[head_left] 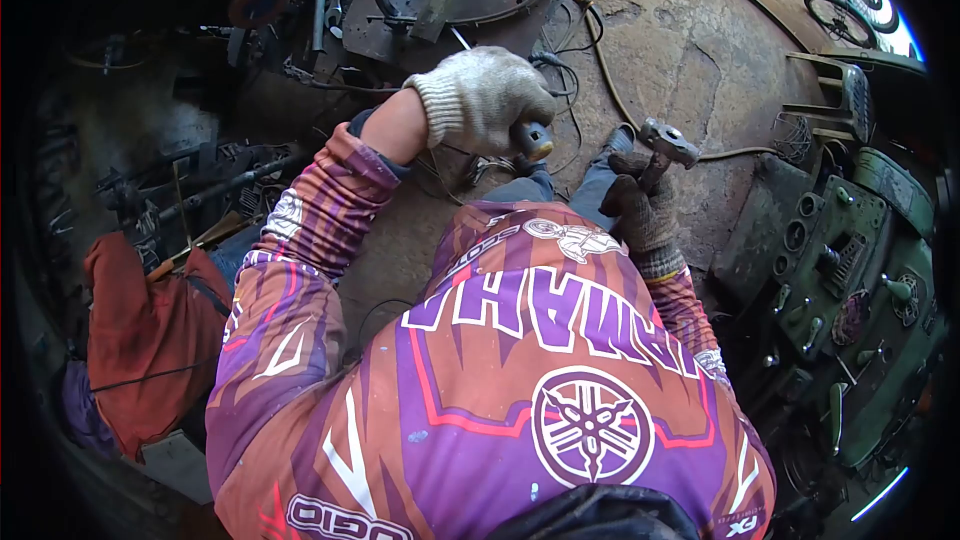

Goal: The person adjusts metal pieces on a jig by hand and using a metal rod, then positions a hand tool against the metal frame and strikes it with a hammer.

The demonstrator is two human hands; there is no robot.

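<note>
My left hand (485, 100), in a pale knitted work glove, is closed around a hand tool with a dark and yellowish handle end (534, 141). A thin bright shaft (460, 38) shows past the far side of that glove, near the metal plate; I cannot make out its tip. My right hand (645, 215), in a darker, dirty glove, grips a hammer (668, 143) by its handle, close below the steel head. The hammer is held up beside my right leg, apart from the other tool.
A round metal frame (465, 12) with crossbars lies on a rusty plate ahead. A hose (606, 65) and cables cross the concrete floor. Green machinery (850, 280) with levers stands at right. Red-orange cloth (155, 350) and metal scrap are at left; two wheels (840, 20) are far right.
</note>
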